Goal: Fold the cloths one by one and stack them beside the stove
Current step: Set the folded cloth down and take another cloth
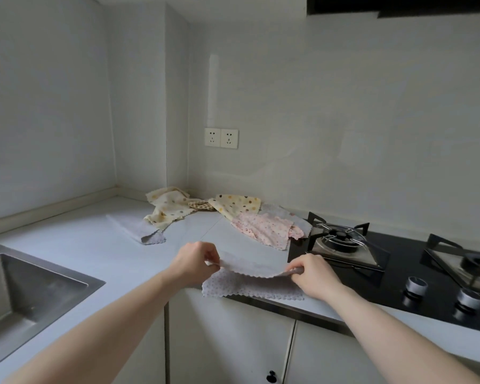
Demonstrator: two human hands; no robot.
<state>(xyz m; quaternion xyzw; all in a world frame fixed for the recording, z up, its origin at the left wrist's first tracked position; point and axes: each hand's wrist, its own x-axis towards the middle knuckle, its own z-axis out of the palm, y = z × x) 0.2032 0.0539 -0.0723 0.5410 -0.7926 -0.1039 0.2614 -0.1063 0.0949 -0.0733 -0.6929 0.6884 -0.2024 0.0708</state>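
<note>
A pale grey dotted cloth (250,286) lies at the counter's front edge, just left of the black gas stove (399,273). My left hand (196,260) pinches one corner of its raised flap and my right hand (315,275) pinches the other, so the flap arches over the lower half. Farther back lie a pink dotted cloth (263,228), two yellow dotted cloths (237,205) (166,207) and a brown checked one (201,205). A folded grey cloth (139,228) rests to the left, apart from the pile.
A steel sink (25,286) is sunk into the white counter (94,259) at the left. The stove has two burners (341,235) and knobs (416,285) near its front. Wall sockets (221,138) sit above the cloth pile. Cabinet doors (233,342) hang below.
</note>
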